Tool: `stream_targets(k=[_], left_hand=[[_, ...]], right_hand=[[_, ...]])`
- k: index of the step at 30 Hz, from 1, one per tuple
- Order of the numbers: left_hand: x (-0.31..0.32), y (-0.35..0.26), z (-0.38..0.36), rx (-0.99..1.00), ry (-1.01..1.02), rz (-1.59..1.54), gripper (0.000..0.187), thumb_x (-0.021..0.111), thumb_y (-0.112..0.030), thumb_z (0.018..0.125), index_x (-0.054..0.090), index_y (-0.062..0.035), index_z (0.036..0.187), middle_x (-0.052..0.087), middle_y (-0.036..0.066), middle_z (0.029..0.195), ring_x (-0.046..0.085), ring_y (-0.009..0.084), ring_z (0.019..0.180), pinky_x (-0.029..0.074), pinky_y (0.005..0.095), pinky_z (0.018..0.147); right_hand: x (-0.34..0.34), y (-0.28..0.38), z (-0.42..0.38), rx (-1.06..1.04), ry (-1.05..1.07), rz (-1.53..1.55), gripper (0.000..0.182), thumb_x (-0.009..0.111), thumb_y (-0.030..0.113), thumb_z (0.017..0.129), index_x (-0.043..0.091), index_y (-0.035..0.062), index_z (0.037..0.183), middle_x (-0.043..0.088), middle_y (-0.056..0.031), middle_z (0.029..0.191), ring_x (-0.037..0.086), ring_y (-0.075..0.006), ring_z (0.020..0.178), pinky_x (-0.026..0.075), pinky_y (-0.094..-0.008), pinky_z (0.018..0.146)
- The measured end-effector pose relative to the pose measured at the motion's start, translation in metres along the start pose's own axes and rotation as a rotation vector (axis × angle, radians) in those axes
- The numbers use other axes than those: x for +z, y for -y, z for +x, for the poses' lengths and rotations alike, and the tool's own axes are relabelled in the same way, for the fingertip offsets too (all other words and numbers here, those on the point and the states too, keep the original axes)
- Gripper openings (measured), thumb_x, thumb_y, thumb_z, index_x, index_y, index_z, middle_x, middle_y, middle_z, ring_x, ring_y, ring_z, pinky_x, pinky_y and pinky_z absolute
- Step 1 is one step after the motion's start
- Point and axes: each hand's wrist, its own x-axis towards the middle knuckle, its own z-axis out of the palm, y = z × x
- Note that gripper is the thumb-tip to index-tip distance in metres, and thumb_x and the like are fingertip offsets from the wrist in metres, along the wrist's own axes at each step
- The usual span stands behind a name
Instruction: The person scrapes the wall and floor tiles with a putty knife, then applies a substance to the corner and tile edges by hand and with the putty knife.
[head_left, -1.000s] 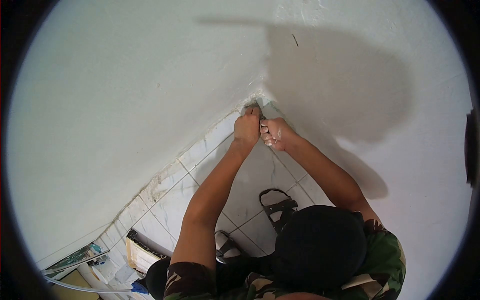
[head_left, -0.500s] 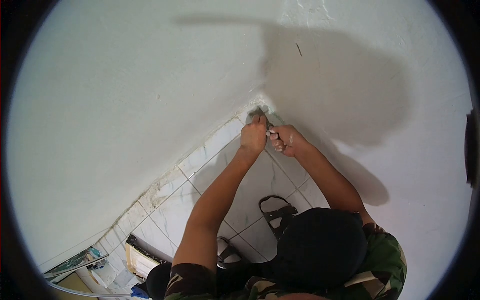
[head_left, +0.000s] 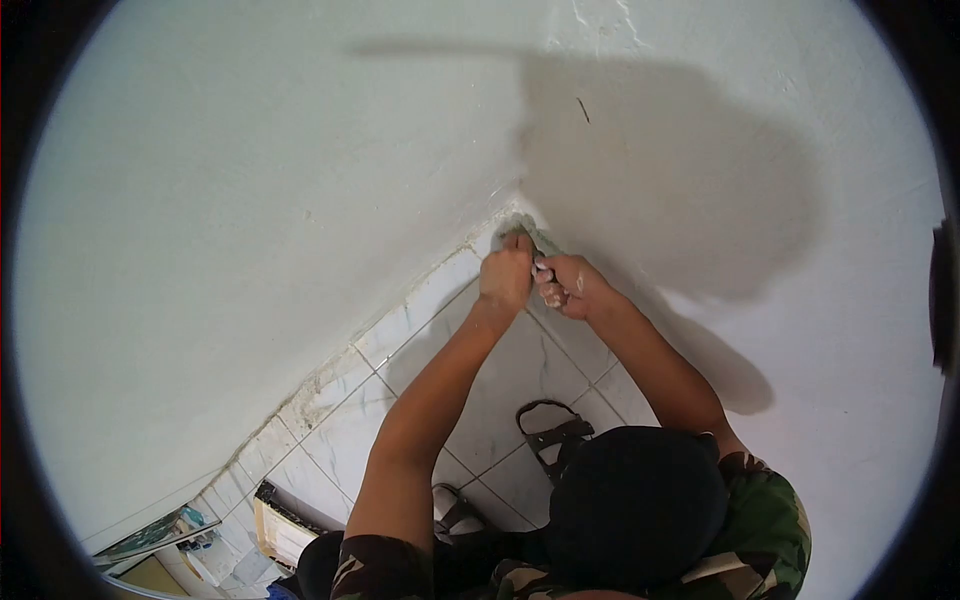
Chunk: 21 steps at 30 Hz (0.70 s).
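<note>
My left hand (head_left: 507, 276) and my right hand (head_left: 576, 286) meet low in the corner where the two walls join the floor. A slim scraping tool (head_left: 537, 250) lies between them, mostly hidden by my fingers; its far end points at the base of the corner. The right fingers, spotted with white residue, are curled round its near end. Closed too, my left hand presses against it from the other side, fingertips toward the corner. Rough, greyish patches mark the corner base (head_left: 517, 218) just past the fingertips.
White marbled tiles (head_left: 510, 370) cover the floor, with a crusty strip along the left wall (head_left: 250, 220). Dark sandals (head_left: 556, 432) are below my arms. A black-capped head (head_left: 640, 505) fills the lower foreground. At lower left lies a dark-edged frame-like object (head_left: 285, 528).
Both hands stay closed together at the corner with only a slight shift. The view has tilted a little, and the head has dipped slightly.
</note>
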Motion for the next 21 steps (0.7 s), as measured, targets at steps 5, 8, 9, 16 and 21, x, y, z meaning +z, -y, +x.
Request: stream_targets(k=[5, 8, 9, 16, 21], left_hand=[[0.012, 0.004, 0.013, -0.017, 0.016, 0.003, 0.037, 0.076, -0.008, 0.073, 0.055, -0.0009, 0.103, 0.062, 0.017, 0.107, 0.071, 0.0356, 0.085, 0.059, 0.0412, 0.071], [-0.002, 0.004, 0.011, -0.015, 0.073, -0.008, 0.038, 0.076, -0.008, 0.073, 0.055, -0.0008, 0.103, 0.063, 0.017, 0.107, 0.071, 0.0359, 0.087, 0.059, 0.0415, 0.071], [-0.002, 0.005, 0.010, -0.015, 0.066, -0.002, 0.038, 0.076, -0.008, 0.073, 0.055, -0.0008, 0.103, 0.063, 0.017, 0.107, 0.071, 0.0359, 0.087, 0.059, 0.0415, 0.071], [0.004, -0.002, 0.007, -0.065, 0.024, -0.079, 0.039, 0.073, -0.005, 0.072, 0.053, -0.0027, 0.106, 0.063, 0.018, 0.103, 0.069, 0.0368, 0.089, 0.058, 0.0438, 0.073], [0.005, 0.006, 0.007, 0.014, 0.047, 0.039, 0.034, 0.071, -0.003, 0.075, 0.055, -0.0008, 0.105, 0.063, 0.018, 0.107, 0.070, 0.0355, 0.088, 0.059, 0.0411, 0.073]], right_hand=[[-0.001, 0.000, 0.017, -0.024, -0.033, 0.105, 0.023, 0.047, 0.018, 0.100, 0.042, 0.0133, 0.077, 0.036, 0.0061, 0.061, 0.025, -0.0069, 0.045, 0.020, -0.0242, 0.039], [0.008, 0.004, 0.006, -0.034, -0.030, 0.100, 0.023, 0.046, 0.018, 0.100, 0.043, 0.0128, 0.078, 0.036, 0.0059, 0.061, 0.026, -0.0066, 0.045, 0.020, -0.0237, 0.039], [0.009, 0.005, 0.004, -0.039, -0.024, 0.097, 0.023, 0.046, 0.018, 0.100, 0.043, 0.0128, 0.078, 0.036, 0.0059, 0.061, 0.026, -0.0066, 0.045, 0.020, -0.0237, 0.039], [0.003, 0.002, 0.008, 0.000, -0.010, 0.101, 0.024, 0.045, 0.018, 0.101, 0.042, 0.0137, 0.077, 0.034, 0.0063, 0.060, 0.025, -0.0062, 0.044, 0.022, -0.0235, 0.038], [0.003, -0.004, 0.009, -0.017, -0.001, 0.049, 0.025, 0.046, 0.018, 0.101, 0.040, 0.0143, 0.076, 0.034, 0.0071, 0.060, 0.024, -0.0061, 0.044, 0.021, -0.0237, 0.038]])
